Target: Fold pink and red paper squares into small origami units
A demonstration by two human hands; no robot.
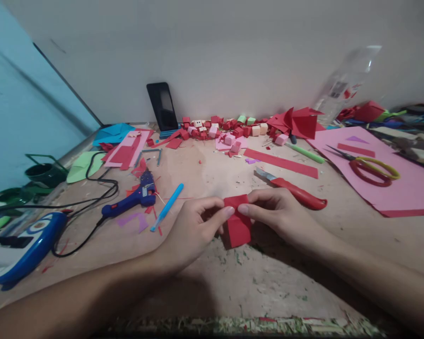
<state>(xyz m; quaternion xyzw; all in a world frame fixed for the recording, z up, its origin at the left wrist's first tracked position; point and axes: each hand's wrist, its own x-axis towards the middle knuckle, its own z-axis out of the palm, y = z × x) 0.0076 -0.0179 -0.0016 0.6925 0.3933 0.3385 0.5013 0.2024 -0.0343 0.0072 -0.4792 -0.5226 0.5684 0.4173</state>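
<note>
A small strip of red paper (239, 230) with a crosswise crease is held above the table, its longer part hanging toward me. My left hand (203, 221) pinches its left edge between thumb and fingers. On the opposite edge, my right hand (277, 207) grips it the same way, the two thumbs close together on the front face. Some fingertips are hidden behind the paper. Just beyond my right hand lies a red-handled knife (297, 190). To the left of my left hand are a blue pen-like tool (167, 207) and a blue glue gun (141, 195).
Small folded paper cubes (229, 127) are heaped along the wall beside a leaning phone (162, 106). Scissors (371, 167) rest on pink paper (403, 183) at the right. A clear bottle (349, 84) stands behind. The black cord (104, 188) loops across the left side.
</note>
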